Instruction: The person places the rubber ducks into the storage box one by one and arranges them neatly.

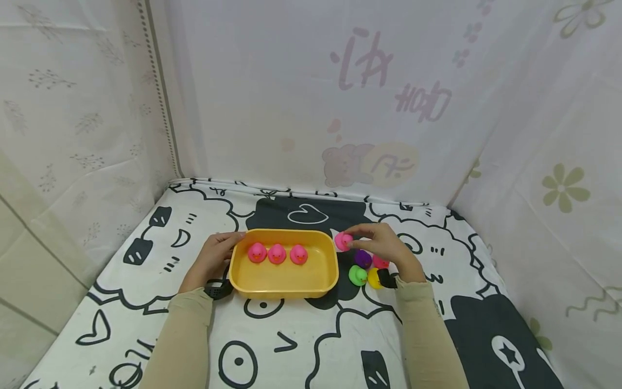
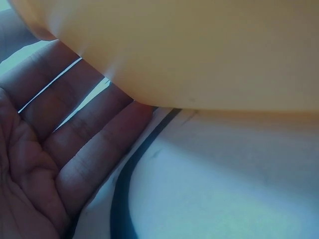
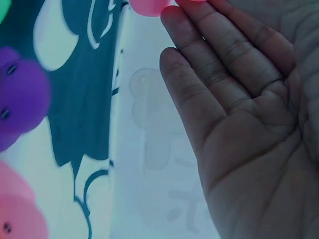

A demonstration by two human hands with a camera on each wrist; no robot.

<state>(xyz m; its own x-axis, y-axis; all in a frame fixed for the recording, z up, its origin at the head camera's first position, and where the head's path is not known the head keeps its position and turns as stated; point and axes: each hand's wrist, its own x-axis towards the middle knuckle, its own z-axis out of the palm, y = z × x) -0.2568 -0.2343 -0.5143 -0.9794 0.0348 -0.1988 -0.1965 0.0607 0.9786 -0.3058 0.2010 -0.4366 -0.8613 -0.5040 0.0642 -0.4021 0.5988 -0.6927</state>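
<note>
A yellow plastic tray (image 1: 284,292) holds three pink rubber ducks in a row; the middle duck (image 1: 277,254) sits between the other two. My left hand (image 1: 214,256) is at the tray's left end, its mostly straight fingers (image 2: 87,122) touching the outer wall in the left wrist view. Just past the right end of the tray, my right hand (image 1: 381,243) pinches another pink rubber duck (image 1: 342,241) with its fingertips. In the right wrist view, only the lower edge of this duck (image 3: 149,6) shows at the top.
Right of the tray, below my right hand, stand a purple duck (image 1: 363,259), a green duck (image 1: 358,275), a yellow duck (image 1: 374,278) and a pink duck (image 1: 380,262). A black-and-white cartoon cloth (image 1: 272,346) covers the surface. Pale printed curtains (image 1: 262,108) enclose the back and sides.
</note>
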